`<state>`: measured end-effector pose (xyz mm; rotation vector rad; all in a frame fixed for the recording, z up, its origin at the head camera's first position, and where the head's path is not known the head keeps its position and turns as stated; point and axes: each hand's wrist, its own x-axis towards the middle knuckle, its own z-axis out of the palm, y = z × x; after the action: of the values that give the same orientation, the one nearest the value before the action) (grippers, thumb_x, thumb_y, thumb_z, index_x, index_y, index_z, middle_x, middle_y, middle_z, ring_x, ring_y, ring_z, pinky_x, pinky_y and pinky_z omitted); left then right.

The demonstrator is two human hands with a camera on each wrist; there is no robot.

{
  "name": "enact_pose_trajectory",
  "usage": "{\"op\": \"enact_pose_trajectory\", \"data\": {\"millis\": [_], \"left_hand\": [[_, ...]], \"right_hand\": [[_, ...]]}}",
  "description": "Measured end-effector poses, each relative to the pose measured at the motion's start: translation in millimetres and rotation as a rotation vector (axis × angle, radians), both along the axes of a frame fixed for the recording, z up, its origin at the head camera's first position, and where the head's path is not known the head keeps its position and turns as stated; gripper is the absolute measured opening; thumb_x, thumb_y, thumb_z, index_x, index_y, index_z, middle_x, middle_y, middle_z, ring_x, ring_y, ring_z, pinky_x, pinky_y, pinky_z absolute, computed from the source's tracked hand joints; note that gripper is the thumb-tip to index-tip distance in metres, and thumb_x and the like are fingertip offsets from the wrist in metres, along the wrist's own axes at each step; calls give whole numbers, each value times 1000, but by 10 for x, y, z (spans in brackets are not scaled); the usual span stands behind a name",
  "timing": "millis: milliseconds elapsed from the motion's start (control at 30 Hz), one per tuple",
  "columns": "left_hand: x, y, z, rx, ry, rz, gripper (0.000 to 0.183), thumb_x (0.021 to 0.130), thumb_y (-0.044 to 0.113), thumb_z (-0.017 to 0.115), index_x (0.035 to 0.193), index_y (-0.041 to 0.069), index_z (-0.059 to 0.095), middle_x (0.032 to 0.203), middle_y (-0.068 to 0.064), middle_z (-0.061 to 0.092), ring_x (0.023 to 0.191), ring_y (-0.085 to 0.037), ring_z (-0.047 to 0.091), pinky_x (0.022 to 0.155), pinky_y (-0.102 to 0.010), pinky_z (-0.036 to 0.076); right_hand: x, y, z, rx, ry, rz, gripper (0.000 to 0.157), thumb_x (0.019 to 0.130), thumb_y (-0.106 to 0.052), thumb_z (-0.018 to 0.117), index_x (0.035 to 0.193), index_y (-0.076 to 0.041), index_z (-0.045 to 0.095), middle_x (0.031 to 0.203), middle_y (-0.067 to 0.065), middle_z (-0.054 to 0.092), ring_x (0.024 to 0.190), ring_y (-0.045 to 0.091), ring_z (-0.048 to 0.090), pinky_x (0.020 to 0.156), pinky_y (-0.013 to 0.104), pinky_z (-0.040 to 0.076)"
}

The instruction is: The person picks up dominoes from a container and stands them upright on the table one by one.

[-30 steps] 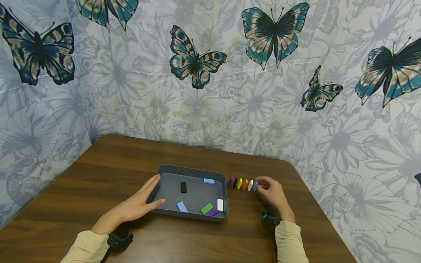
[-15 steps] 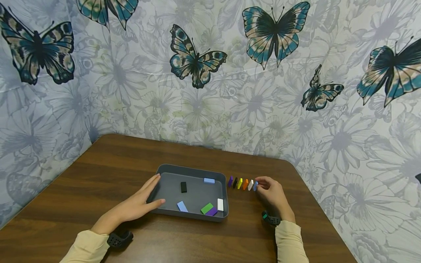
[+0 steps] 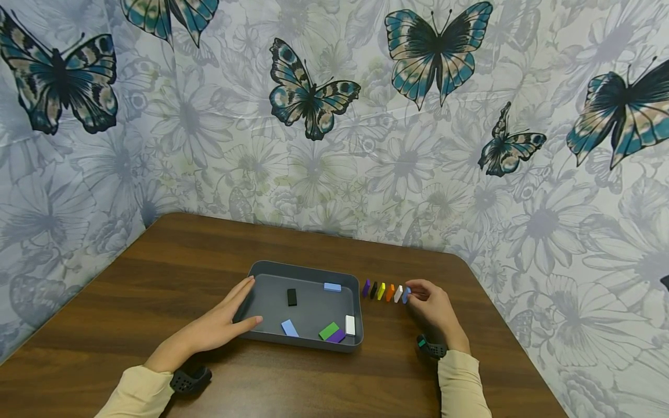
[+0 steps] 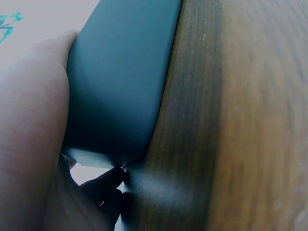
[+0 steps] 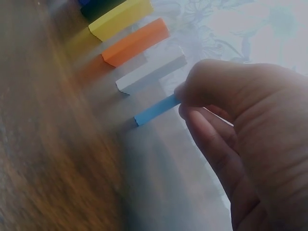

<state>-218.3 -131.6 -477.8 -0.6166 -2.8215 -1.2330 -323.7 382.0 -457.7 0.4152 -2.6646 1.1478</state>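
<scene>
Between thumb and fingertips my right hand (image 3: 432,307) pinches the upper end of a light blue domino (image 5: 156,110), whose lower end is down at the table. Beside it, in a row of upright dominoes, stand a white domino (image 5: 151,71), an orange domino (image 5: 136,42), a yellow domino (image 5: 120,20), a black domino (image 3: 373,291) and a purple domino (image 3: 366,288). My left hand (image 3: 222,322) rests against the near left corner of a grey tray (image 3: 308,343), fingers extended along its left side, thumb over the front rim.
Lying in the tray are a black domino (image 3: 291,298), two light blue dominoes, a green domino (image 3: 328,331), a purple domino (image 3: 337,336) and a white domino (image 3: 350,325). The wooden table (image 3: 292,383) ends at a butterfly-patterned backdrop (image 3: 366,174).
</scene>
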Motion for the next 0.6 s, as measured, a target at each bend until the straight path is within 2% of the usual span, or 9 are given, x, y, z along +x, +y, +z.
{"op": "enact_pose_trajectory", "data": {"millis": [167,333,600], "left_hand": [[4,1,7,5,0,-3,95,102,53,59,166,5,8,173,-17,1,157,-45,9,116,-72,25],[12,-5,10,4,6,-7,95,102,53,59,166,5,8,173,-18,1,157,-47,9,115,-72,25],[24,-7,17,7,12,-10,94,102,52,59,166,4,9,173,-20,2,156,-48,9,114,-73,25]], "right_hand": [[4,7,21,-4,45,27,33,92,3,74,124,3,69,119,22,73,108,38,72,93,42,58],[9,12,39,24,74,20,35,92,2,74,126,3,68,119,21,73,110,38,70,93,41,58],[47,-33,161,19,114,24,37,93,1,74,130,2,66,127,24,69,118,40,67,98,50,54]]}}
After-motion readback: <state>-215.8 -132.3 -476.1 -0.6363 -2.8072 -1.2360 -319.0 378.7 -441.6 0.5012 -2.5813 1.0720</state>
